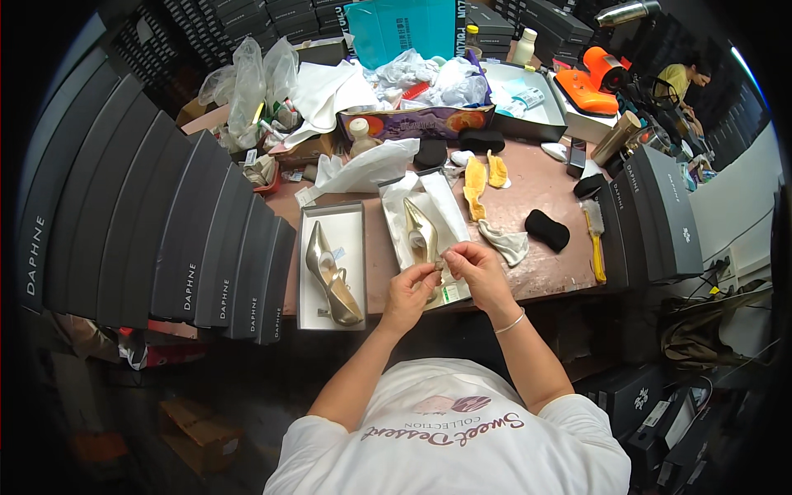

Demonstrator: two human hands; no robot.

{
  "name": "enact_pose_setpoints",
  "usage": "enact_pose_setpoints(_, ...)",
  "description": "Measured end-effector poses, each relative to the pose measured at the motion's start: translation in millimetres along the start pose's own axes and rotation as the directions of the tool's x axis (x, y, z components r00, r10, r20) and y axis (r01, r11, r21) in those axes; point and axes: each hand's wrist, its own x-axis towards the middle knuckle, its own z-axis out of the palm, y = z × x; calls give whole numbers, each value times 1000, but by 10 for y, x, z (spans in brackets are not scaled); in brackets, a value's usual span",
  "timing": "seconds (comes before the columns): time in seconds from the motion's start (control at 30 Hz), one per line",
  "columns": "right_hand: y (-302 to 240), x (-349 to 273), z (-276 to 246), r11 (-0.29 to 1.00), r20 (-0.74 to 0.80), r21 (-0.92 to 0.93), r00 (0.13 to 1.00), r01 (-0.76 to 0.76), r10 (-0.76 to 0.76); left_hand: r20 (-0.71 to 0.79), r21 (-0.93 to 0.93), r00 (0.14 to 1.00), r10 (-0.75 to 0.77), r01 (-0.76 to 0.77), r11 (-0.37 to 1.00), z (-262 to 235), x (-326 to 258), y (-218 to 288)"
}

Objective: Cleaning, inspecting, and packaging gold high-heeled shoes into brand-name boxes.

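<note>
A gold pointed shoe [420, 223] with a strap lies on white paper [450, 219] in an open shoebox in front of me. My left hand [412, 289] is closed in a pinch at the shoe's heel end, on its strap. Beside it, my right hand [477, 271] pinches the same strap, fingertips almost touching the left ones. Fingers cover most of the strap and the shoe's back. To the left, the matching gold shoe [334, 285] rests on its side in a white-lined grey box part [356, 235], with white stuffing in its opening.
Tall stacks of dark grey shoeboxes [165, 223] flank the left, with more boxes [660, 214] at right. Yellow cloths [475, 188], a black sponge [547, 230], a white cloth [505, 242] and a yellow-handled brush [596, 243] lie on the table. A printed carton [412, 124] holds crumpled plastic. Another person [681, 87] is far right.
</note>
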Motion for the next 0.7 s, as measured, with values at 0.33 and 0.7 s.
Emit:
enact_pose_setpoints(0.33,69,-200,105,994,-41,63,995,-90,93,-167,235,958,232,-190,953,96,-42,102)
enact_pose_setpoints(0.7,210,-79,51,998,-38,-52,999,-25,23,-95,385,945,314,-256,887,47,-44,133)
